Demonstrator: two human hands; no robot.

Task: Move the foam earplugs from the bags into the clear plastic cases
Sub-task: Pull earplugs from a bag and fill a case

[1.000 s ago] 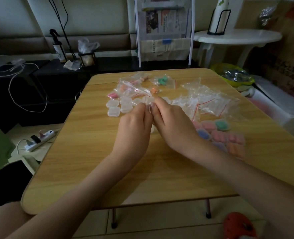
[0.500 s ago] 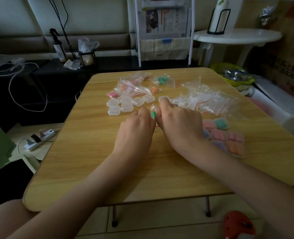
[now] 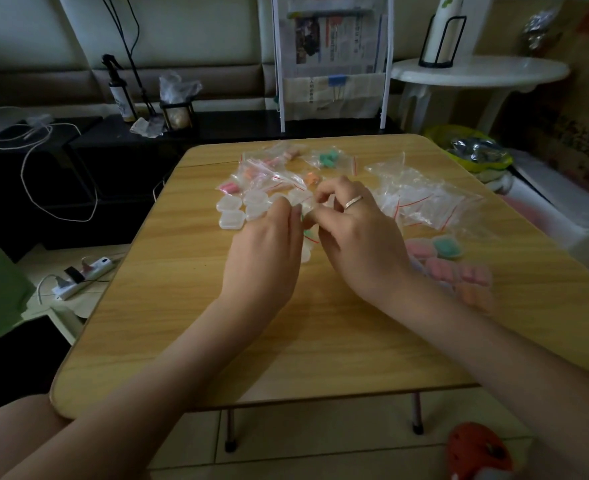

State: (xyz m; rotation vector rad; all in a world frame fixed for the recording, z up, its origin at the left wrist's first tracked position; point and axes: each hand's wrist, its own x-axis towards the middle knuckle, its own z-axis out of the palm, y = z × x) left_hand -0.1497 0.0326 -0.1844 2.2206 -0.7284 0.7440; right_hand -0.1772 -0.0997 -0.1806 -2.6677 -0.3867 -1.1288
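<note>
My left hand (image 3: 265, 251) and my right hand (image 3: 355, 237) meet over the middle of the wooden table (image 3: 189, 306). Between their fingertips they pinch a small clear bag (image 3: 308, 226) with green earplugs showing at its lower part. A clear case (image 3: 306, 252) lies on the table just below the hands, partly hidden. Empty clear cases (image 3: 230, 211) sit in a cluster to the left. Bags of pink, orange and green earplugs (image 3: 327, 159) lie at the back. Filled cases (image 3: 449, 263) stand to the right of my right wrist.
A heap of empty clear bags (image 3: 421, 195) with red strips lies at the right back of the table. Behind the table stand a white rack with newspapers (image 3: 334, 57) and a round white side table (image 3: 476, 72). A power strip (image 3: 85, 275) lies on the floor at left.
Both hands have shifted slightly toward the back of the table with the small bag between them. The fingers of my right hand have risen and spread above the bag.
</note>
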